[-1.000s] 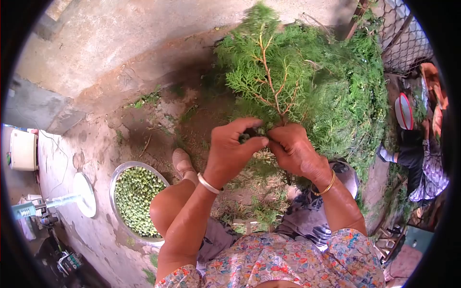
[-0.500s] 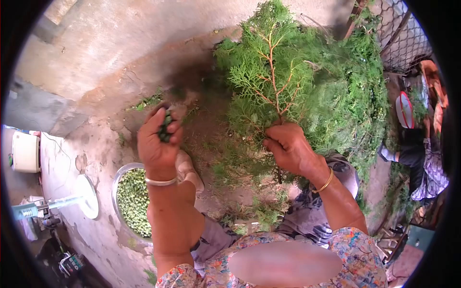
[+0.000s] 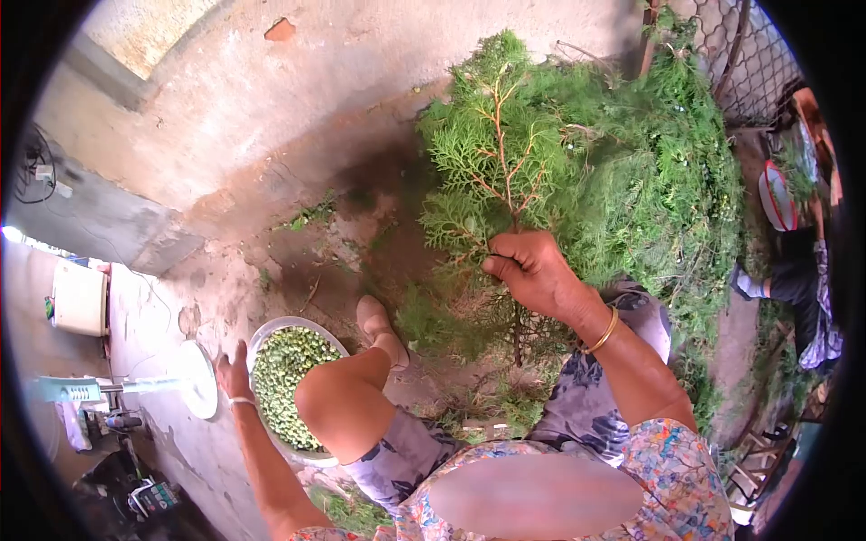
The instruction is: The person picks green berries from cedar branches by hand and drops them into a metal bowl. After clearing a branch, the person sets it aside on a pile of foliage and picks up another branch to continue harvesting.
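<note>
My right hand (image 3: 538, 270) is closed round the stem of a green conifer branch (image 3: 502, 153), like thuja, holding it upright with its leafy top spread above my fist. Below the fist the bare lower stem sticks out. Down at the left, my left hand (image 3: 233, 372) is at the left rim of a round metal basin (image 3: 338, 340), fingers apart; I see nothing in it. Small green cones (image 3: 293, 383) fill the basin, which stands beside my bent knee.
A large heap of cut conifer branches (image 3: 667, 198) lies at the right. A fan (image 3: 194, 379) stands left of the basin, below a white box (image 3: 81, 298). A wall (image 3: 361, 54) runs behind. At the far right another person's leg (image 3: 785, 298) shows.
My left hand, which held a clump of small green cones in the air, has moved down and left to the basin and opened. My right hand still grips the branch, slightly lower.
</note>
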A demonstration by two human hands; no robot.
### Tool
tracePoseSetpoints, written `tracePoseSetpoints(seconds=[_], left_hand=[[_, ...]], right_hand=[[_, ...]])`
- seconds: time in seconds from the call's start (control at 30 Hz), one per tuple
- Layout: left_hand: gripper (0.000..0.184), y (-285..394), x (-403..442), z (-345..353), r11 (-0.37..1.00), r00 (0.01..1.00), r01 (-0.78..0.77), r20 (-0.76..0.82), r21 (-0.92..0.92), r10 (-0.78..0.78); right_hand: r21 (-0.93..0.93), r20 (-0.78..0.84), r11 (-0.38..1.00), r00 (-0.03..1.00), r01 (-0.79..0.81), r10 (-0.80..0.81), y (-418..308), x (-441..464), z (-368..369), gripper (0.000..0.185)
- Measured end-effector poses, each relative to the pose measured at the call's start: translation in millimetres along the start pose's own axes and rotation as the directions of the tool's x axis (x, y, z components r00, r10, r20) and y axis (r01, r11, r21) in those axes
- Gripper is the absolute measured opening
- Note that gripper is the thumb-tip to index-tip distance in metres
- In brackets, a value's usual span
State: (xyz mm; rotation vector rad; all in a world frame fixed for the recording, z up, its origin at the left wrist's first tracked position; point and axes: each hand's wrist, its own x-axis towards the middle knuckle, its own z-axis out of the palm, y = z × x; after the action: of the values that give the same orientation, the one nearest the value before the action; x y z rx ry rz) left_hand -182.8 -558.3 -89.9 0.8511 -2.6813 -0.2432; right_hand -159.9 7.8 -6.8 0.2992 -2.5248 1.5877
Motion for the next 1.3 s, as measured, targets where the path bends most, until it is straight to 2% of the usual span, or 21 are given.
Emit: tracePoseSetpoints(seconds=[0.07,0.13,0.2,0.23,0.27,0.3,0.33,0.37,0.4,0.47,0.53,0.63,0.67,0.73,0.83,0.97,1.07,1.13,1.17,1.23,1.3], left_hand=[[0.073,16,-25,-28,0.969,0.983,0.096,0.132,0.226,-0.128],[0.066,6,-31,-28,0.972,0.985,0.087,0.128,0.218,-0.117],[0.059,-38,-17,-3,0.983,0.989,-0.144,0.052,0.115,0.139],[0.052,-20,-20,-7,0.988,0.988,-0.151,-0.032,0.019,0.151],[0.046,-10,-16,-2,0.957,0.950,-0.287,-0.144,-0.037,0.279],[0.035,28,-19,-16,0.966,0.979,-0.202,-0.043,-0.162,0.197],[0.029,61,-25,-27,0.916,0.923,-0.378,-0.131,-0.136,0.362],[0.027,104,-34,-48,0.895,0.935,-0.338,0.004,-0.292,0.355],[0.027,148,-50,-67,0.811,0.946,-0.258,0.034,-0.525,0.323],[0.023,194,-58,-74,0.646,0.921,-0.223,0.059,-0.730,0.384],[0.019,237,-68,-84,0.548,0.847,-0.365,-0.023,-0.753,0.532],[0.021,283,-79,-105,0.517,0.721,-0.426,0.066,-0.743,0.690],[0.021,292,-86,-105,0.524,0.725,-0.420,0.073,-0.741,0.684],[0.020,311,-97,-102,0.342,0.665,-0.344,0.030,-0.874,0.746],[0.019,332,-125,-102,0.258,0.596,-0.447,-0.070,-0.856,0.800],[0.018,346,-153,-64,0.068,0.478,-0.475,-0.193,-0.877,0.857],[0.016,349,-162,-44,0.044,0.492,-0.357,-0.148,-0.933,0.858],[0.020,346,-157,-39,0.196,0.470,-0.387,-0.010,-0.901,0.883],[0.020,345,-157,-40,0.188,0.465,-0.389,-0.016,-0.902,0.885],[0.024,345,-156,-44,0.293,0.387,-0.215,0.195,-0.932,0.901],[0.025,345,-158,-42,0.258,0.334,-0.244,0.169,-0.935,0.927]], right_hand=[[-0.038,0.018,0.999,0.999,0.039,-0.038,-3,0,-2,0.022],[-0.043,0.029,0.998,0.999,0.037,-0.035,-1,-1,-1,0.024],[-0.046,0.041,0.998,0.999,0.036,-0.034,1,-1,0,0.025],[-0.098,-0.007,0.993,0.998,0.068,-0.069,2,0,0,0.021],[-0.146,-0.043,0.984,0.994,0.098,-0.105,4,0,0,0.017],[-0.131,-0.015,0.986,0.994,0.102,-0.105,4,0,1,0.017],[-0.155,-0.052,0.983,0.993,0.097,-0.106,2,1,0,0.016],[-0.169,-0.077,0.982,0.992,0.088,-0.103,1,1,2,0.016],[-0.130,-0.071,0.990,0.996,0.052,-0.062,3,2,4,0.013],[-0.098,-0.024,0.994,0.999,-0.039,0.037,2,3,6,0.013],[-0.076,0.041,0.996,0.998,-0.042,0.045,8,5,9,0.015],[-0.042,0.155,0.999,0.987,-0.035,0.041,7,9,11,0.019],[-0.039,0.164,0.999,0.985,-0.038,0.044,3,10,12,0.019],[0.033,0.197,0.996,0.978,-0.081,0.073,-3,12,13,0.018],[0.020,0.140,0.999,0.990,-0.036,0.032,1,11,18,0.016],[-0.147,0.100,0.983,0.990,0.114,-0.100,14,11,23,0.009],[-0.236,0.127,0.941,0.968,0.242,-0.216,22,15,20,0.015],[-0.357,0.114,0.886,0.956,0.295,-0.272,21,13,20,0.021],[-0.363,0.107,0.884,0.956,0.293,-0.273,20,14,19,0.021],[-0.469,0.109,0.813,0.936,0.345,-0.334,16,15,18,0.018],[-0.480,0.108,0.806,0.935,0.347,-0.338,18,15,18,0.020]])
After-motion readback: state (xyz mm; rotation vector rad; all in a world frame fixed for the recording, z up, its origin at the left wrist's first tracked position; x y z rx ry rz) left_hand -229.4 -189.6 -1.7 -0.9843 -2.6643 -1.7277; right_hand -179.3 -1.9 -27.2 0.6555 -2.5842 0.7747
